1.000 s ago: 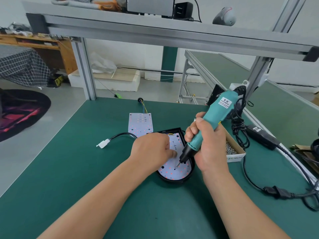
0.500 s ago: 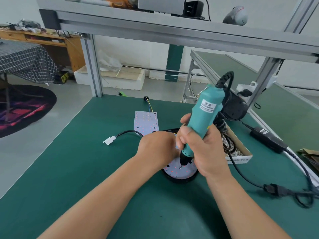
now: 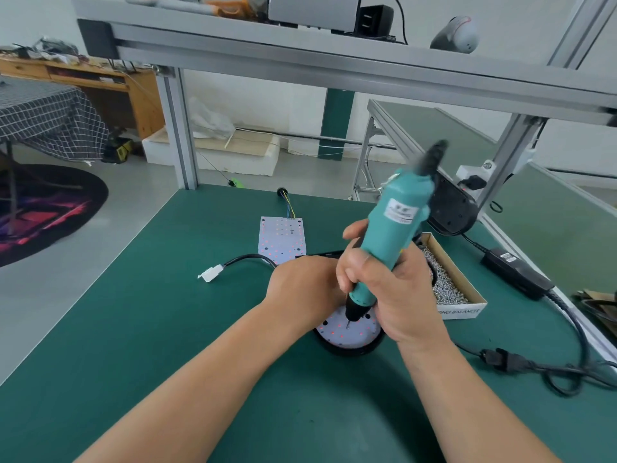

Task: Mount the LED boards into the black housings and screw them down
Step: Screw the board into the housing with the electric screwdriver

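Right hand (image 3: 394, 292) wraps the teal electric screwdriver (image 3: 395, 225), bit tip down on the round LED board (image 3: 347, 335). Board sits in the black housing (image 3: 349, 351), directly under the fist. Tool axis leans up and away to the right, not plumb. Left hand (image 3: 303, 289) rests on the board just left of the bit, fingers curled under; can't tell what they hold. Screw box (image 3: 462, 295) close by on the right.

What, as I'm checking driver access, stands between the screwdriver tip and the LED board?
Nothing visible: the right hand holds the screwdriver tip-down on the LED board in the black housing; the left hand lies beside.
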`<state>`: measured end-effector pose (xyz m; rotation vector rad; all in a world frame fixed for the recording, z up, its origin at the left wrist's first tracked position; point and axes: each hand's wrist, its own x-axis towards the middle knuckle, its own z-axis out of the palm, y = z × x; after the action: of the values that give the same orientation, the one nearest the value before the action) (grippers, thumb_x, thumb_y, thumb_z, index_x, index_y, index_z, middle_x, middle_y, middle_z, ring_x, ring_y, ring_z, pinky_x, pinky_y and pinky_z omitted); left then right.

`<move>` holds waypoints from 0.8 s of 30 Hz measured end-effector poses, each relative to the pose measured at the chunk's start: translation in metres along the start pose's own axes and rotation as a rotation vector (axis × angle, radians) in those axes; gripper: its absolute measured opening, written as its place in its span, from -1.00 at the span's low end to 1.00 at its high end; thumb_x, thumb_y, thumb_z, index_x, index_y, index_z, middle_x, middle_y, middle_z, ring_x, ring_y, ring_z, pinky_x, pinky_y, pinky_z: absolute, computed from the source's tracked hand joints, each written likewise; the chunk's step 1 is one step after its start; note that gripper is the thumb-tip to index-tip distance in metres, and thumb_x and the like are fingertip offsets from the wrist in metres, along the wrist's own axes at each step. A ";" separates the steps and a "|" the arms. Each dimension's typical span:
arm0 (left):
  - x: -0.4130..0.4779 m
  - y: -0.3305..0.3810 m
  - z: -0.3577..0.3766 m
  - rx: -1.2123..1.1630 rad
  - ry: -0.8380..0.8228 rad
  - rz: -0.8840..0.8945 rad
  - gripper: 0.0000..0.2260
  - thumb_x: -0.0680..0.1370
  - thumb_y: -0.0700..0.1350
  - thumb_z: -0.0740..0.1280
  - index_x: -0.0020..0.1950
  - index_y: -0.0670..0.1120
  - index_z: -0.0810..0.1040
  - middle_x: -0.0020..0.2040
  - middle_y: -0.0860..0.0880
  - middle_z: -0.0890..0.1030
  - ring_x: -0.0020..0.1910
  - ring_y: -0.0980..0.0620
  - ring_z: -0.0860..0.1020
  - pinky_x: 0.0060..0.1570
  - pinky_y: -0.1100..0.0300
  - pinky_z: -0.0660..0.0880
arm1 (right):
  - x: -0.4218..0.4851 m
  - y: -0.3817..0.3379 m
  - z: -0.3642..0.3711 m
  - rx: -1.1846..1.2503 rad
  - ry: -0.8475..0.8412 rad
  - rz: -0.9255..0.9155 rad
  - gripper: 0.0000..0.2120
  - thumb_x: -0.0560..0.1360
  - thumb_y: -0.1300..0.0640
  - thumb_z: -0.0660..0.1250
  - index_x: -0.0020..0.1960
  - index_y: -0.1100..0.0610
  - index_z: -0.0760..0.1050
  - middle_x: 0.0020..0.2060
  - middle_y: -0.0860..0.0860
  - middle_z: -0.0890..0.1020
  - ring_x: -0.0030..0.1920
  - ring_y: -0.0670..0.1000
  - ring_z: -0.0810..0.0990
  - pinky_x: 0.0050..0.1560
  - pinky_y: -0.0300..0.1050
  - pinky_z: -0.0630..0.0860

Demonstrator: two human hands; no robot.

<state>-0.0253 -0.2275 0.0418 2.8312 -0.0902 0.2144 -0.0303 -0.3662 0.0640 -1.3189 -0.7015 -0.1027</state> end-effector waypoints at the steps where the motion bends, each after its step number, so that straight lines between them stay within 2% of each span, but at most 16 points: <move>1: 0.001 -0.001 0.001 -0.012 -0.002 0.005 -0.74 0.56 0.05 0.26 -0.28 -0.01 0.36 -0.35 0.05 0.48 -0.38 0.05 0.44 -0.41 0.17 0.21 | 0.001 -0.002 -0.001 0.038 0.018 -0.034 -0.85 0.55 0.26 0.33 0.12 0.17 0.52 -0.38 0.07 0.50 -0.37 0.17 0.48 -0.24 0.00 0.47; 4: 0.000 -0.007 0.002 -0.076 -0.015 0.000 -0.70 0.52 0.16 0.39 -0.22 0.01 0.41 -0.29 0.06 0.53 -0.27 0.01 0.49 -0.38 0.14 0.23 | 0.005 -0.007 -0.007 0.181 0.117 -0.097 -0.88 0.58 0.25 0.32 0.12 0.19 0.50 -0.36 0.09 0.43 -0.37 0.13 0.46 -0.26 -0.03 0.48; 8: -0.004 -0.013 0.001 -0.236 -0.041 -0.022 -0.75 0.58 0.15 0.37 -0.14 0.02 0.46 -0.21 0.06 0.60 -0.21 0.03 0.54 -0.30 0.11 0.38 | 0.009 -0.006 -0.023 0.356 0.312 -0.027 -0.92 0.59 0.18 0.32 0.07 0.12 0.52 -0.34 0.03 0.39 -0.35 0.06 0.40 -0.27 -0.10 0.44; 11: 0.000 -0.021 -0.012 -0.592 -0.043 -0.136 -0.84 0.68 -0.01 0.25 -0.02 0.00 0.56 -0.18 0.02 0.63 -0.27 0.03 0.52 -0.30 0.15 0.44 | 0.011 -0.001 -0.037 0.498 0.458 0.049 -0.93 0.63 0.13 0.27 0.07 0.09 0.51 -0.31 -0.02 0.38 -0.31 -0.02 0.40 -0.27 -0.18 0.44; 14: 0.003 -0.028 -0.025 -1.108 -0.053 -0.337 -0.73 0.65 -0.29 0.15 0.10 -0.08 0.63 -0.13 -0.04 0.61 -0.32 0.10 0.46 -0.35 0.25 0.42 | 0.013 0.004 -0.048 0.597 0.558 0.075 -0.94 0.64 0.11 0.28 0.05 0.09 0.50 -0.30 -0.05 0.40 -0.30 -0.05 0.42 -0.26 -0.21 0.46; 16: 0.003 -0.033 -0.029 -1.378 -0.111 -0.367 -0.68 0.64 -0.43 0.13 0.17 -0.20 0.62 -0.04 -0.12 0.66 -0.29 0.09 0.55 -0.31 0.26 0.52 | 0.013 0.006 -0.052 0.619 0.601 0.084 -0.95 0.63 0.12 0.29 0.05 0.09 0.49 -0.29 -0.04 0.40 -0.29 -0.04 0.43 -0.25 -0.20 0.47; 18: 0.000 -0.035 -0.031 -1.619 -0.202 -0.367 -0.72 0.66 -0.48 0.15 0.21 -0.30 0.62 -0.02 -0.19 0.72 -0.24 0.06 0.66 -0.22 0.28 0.61 | 0.012 0.007 -0.053 0.633 0.616 0.093 -0.95 0.62 0.13 0.31 0.06 0.10 0.49 -0.29 -0.04 0.40 -0.29 -0.04 0.44 -0.24 -0.19 0.47; 21: -0.002 -0.031 -0.030 -1.824 -0.277 -0.391 -0.77 0.69 -0.45 0.18 0.21 -0.36 0.60 -0.04 -0.22 0.74 -0.17 0.02 0.73 -0.18 0.28 0.66 | 0.013 0.008 -0.052 0.655 0.620 0.097 -0.94 0.61 0.13 0.33 0.06 0.11 0.49 -0.29 -0.03 0.41 -0.29 -0.04 0.44 -0.24 -0.20 0.48; 24: -0.004 -0.024 -0.026 -1.825 -0.304 -0.362 -0.82 0.71 -0.38 0.20 0.21 -0.33 0.59 -0.13 -0.16 0.72 -0.28 0.08 0.67 -0.30 0.32 0.62 | 0.014 0.006 -0.051 0.660 0.629 0.100 -0.94 0.61 0.14 0.32 0.06 0.11 0.48 -0.30 -0.03 0.41 -0.30 -0.05 0.44 -0.24 -0.20 0.46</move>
<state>-0.0310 -0.1965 0.0582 0.9971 0.1187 -0.2779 0.0044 -0.4066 0.0619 -0.6217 -0.1008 -0.1769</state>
